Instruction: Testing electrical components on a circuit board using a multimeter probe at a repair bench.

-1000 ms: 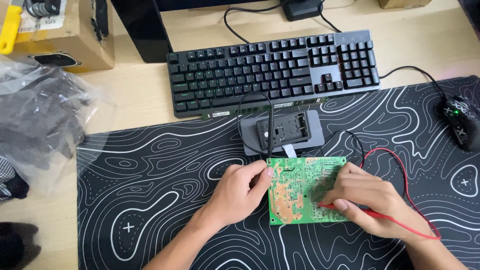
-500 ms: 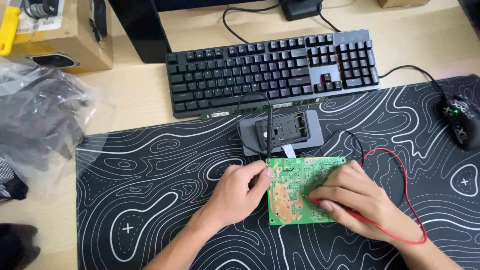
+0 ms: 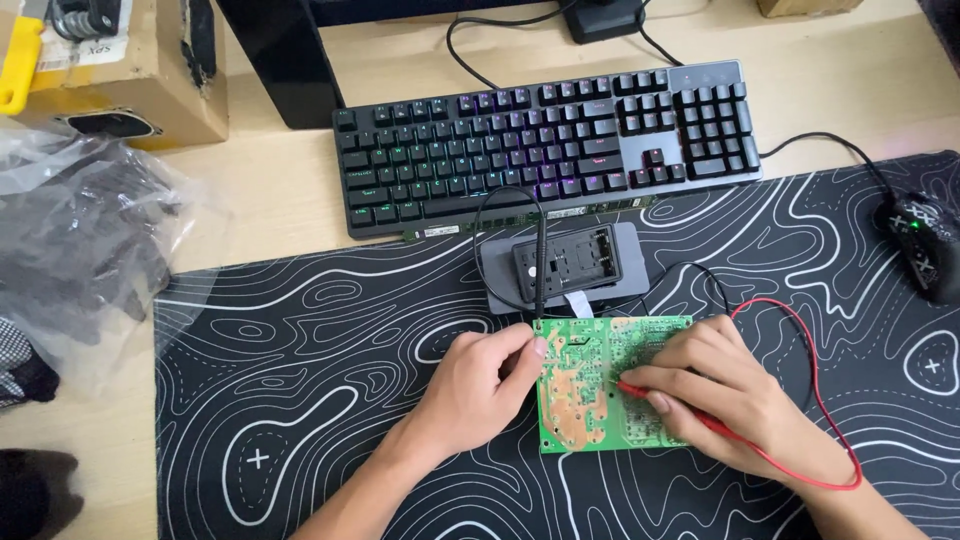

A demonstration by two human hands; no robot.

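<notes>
Wooden desk [image 3: 280, 190], black patterned mat. Green circuit board [image 3: 585, 400] lies just below the grey multimeter [image 3: 565, 265]: light, stiff, fragile, so grab edges. Left hand [image 3: 475, 390] pinches its left edge; right hand [image 3: 725, 395] is clamped on the red probe [image 3: 665, 400].

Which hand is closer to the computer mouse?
The right hand. It rests on the green circuit board, holding a red probe, below-left of the mouse. The left hand sits farther away, at the board's other edge.
</notes>
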